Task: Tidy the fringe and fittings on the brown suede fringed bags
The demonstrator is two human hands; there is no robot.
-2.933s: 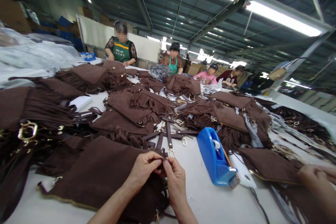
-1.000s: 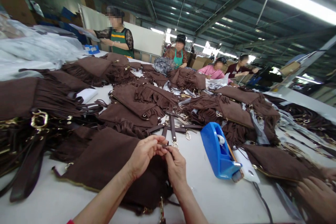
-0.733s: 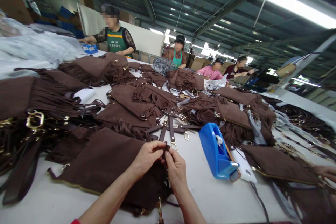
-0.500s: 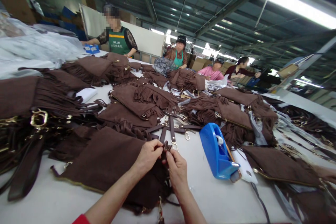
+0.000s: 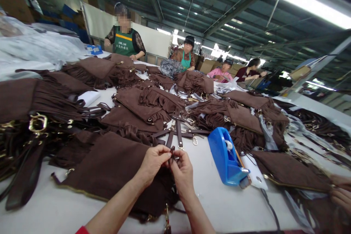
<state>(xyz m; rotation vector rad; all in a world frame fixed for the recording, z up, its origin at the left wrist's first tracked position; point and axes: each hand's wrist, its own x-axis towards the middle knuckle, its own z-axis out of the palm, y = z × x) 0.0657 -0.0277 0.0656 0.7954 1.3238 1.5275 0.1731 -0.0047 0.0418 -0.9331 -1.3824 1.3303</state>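
Observation:
Both of my hands meet over the right edge of a dark brown fringed bag [image 5: 109,164] that lies flat on the white table. A thin dark brown leather strip [image 5: 172,150] is pinched between them, partly hidden by the fingers. My left hand [image 5: 155,162] grips it with thumb and forefinger from the left. From the right, my right hand [image 5: 181,170] has its thumb and fingers closed on the same strip. A gold clasp [image 5: 166,214] hangs at the bag's near right corner. Just beyond my fingers lie several short brown straps [image 5: 179,135] with gold clips.
A blue tape dispenser [image 5: 223,157] stands right of my hands, beside a white power strip [image 5: 253,172] with a cable. Piled brown bags [image 5: 137,106] cover the middle. Another person's hands [image 5: 341,190] touch a bag at far right. Several people work behind the table.
My fingers have shifted slightly on the strip, and its end now stands up between them. At far right, another person's hands have come further into view. The bag beneath has stayed put.

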